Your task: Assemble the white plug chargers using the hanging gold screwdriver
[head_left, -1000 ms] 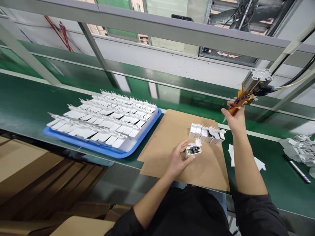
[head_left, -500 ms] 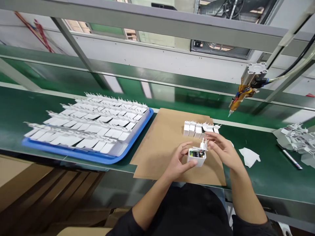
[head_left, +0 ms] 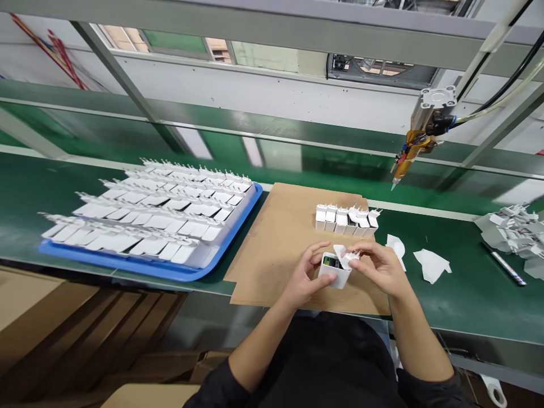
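Observation:
My left hand (head_left: 306, 276) is closed round the left side of a white charger housing (head_left: 339, 279), whose open top shows a green circuit board and dark parts. At the housing's right edge, my right hand (head_left: 380, 268) pinches the white plug cover (head_left: 349, 259) with its metal pins, tilted over the opening. The housing is above the brown cardboard sheet (head_left: 267, 255); whether it touches the sheet, I cannot tell. Just behind my hands stands a row of several similar white chargers (head_left: 346, 220) with their plug covers on top.
On the left, a blue tray (head_left: 204, 275) carries rows of white chargers. A dispenser with a fine nozzle (head_left: 408, 158) hangs at the right. White paper pieces (head_left: 431, 266), a marker pen (head_left: 504, 263) and a pile of white parts (head_left: 510, 229) lie on the green table.
My right hand has moved down onto the plug cover, which has gone from standing upright at the housing's edge to tilted. My left hand keeps its hold.

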`<control>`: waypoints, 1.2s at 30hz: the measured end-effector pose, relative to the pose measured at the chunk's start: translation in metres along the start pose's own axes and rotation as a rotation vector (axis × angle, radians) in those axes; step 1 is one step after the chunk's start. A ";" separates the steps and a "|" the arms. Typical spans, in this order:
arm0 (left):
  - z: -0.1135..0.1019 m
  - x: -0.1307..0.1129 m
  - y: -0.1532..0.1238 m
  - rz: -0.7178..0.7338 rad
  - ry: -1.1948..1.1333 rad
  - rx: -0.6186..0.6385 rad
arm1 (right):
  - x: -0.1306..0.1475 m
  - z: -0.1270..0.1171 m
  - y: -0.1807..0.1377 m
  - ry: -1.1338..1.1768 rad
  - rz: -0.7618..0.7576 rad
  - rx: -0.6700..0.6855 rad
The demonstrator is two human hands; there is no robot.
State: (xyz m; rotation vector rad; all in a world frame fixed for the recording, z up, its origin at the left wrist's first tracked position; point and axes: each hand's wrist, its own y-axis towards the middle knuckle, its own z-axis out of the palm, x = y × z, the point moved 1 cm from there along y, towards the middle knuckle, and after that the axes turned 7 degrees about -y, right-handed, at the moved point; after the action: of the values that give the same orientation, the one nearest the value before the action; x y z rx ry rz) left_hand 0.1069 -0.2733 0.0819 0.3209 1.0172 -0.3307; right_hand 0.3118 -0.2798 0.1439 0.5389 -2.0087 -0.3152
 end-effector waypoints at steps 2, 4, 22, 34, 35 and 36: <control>-0.001 0.000 0.000 -0.014 -0.054 0.023 | 0.000 -0.001 0.002 0.000 -0.082 0.034; -0.002 0.000 0.000 -0.026 -0.115 0.041 | -0.001 -0.002 0.004 0.016 -0.135 0.065; 0.007 0.001 -0.003 -0.129 -0.337 -0.063 | -0.007 0.018 0.008 0.229 -0.264 0.092; 0.004 0.007 -0.002 -0.057 -0.266 -0.070 | -0.010 0.024 0.003 0.176 -0.161 0.077; 0.004 0.007 -0.002 -0.035 -0.247 -0.055 | -0.011 0.026 0.002 0.178 -0.142 0.073; 0.004 0.007 -0.001 -0.006 -0.224 -0.045 | -0.012 0.028 0.000 0.188 -0.120 0.069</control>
State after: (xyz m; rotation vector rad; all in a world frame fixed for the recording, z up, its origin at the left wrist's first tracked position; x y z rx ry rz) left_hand 0.1129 -0.2770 0.0777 0.2350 0.8046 -0.3405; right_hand 0.2923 -0.2735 0.1216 0.7084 -1.8149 -0.2582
